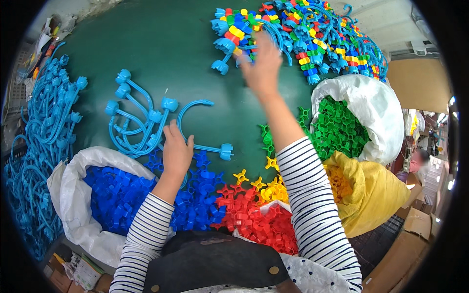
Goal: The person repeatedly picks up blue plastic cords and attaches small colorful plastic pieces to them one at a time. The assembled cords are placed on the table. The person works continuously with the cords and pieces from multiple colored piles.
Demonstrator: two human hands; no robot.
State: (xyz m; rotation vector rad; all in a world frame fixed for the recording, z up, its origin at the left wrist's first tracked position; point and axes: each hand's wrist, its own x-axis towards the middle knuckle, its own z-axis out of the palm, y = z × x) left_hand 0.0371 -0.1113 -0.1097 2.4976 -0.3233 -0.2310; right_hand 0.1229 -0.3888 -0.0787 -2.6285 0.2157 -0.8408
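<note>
My left hand (177, 149) has its fingers bent over a light-blue curved plastic stem (161, 128) with a cup-shaped end, in a small group of such stems on the green tabletop. Just right of its thumb lies another hooked stem (210, 148). My right hand (263, 66), blurred by motion, reaches far forward with thumb and fingers apart. It is beside a heap of light-blue stems threaded with coloured pieces (234, 35); I cannot make out anything held in it. Loose blue star-shaped plastic pieces (200, 195) lie below my left hand.
White sacks hold blue pieces (115, 200) at the left and green pieces (339, 128) at the right. A yellow sack (373, 195) stands near my right forearm. Red pieces (259, 217) and yellow pieces (273, 188) lie in front of me. Bare stems (44, 141) pile up far left.
</note>
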